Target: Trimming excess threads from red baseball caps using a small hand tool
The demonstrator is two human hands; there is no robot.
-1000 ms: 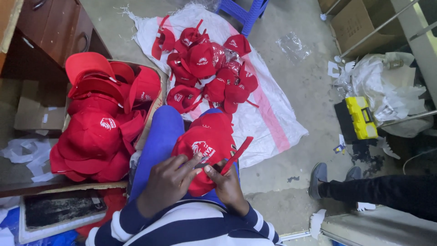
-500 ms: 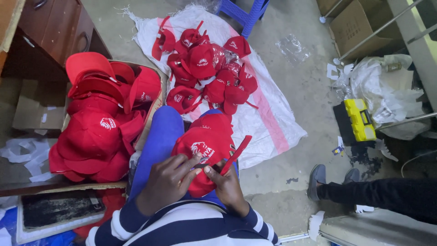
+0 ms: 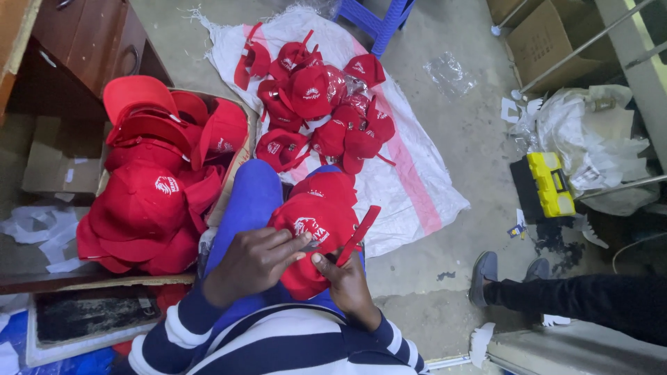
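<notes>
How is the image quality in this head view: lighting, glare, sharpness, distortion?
Head view: dim, even indoor light, no hard shadows; the red cap on the lap and both the left hand and right hand are reasonably sharp; slight shine on the clear plastic wrap on the floor; the right edge falls dark; mild wide-angle stretch at the corners.

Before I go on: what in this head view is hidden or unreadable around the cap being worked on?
- Small tool at the left hand: covered by its fingers, too small to identify.
- Red cap underside: hidden against the lap and by the right hand.
- Cardboard box contents below the top stacked caps: buried.
- Other person's leg: cut off by the right edge.
</notes>
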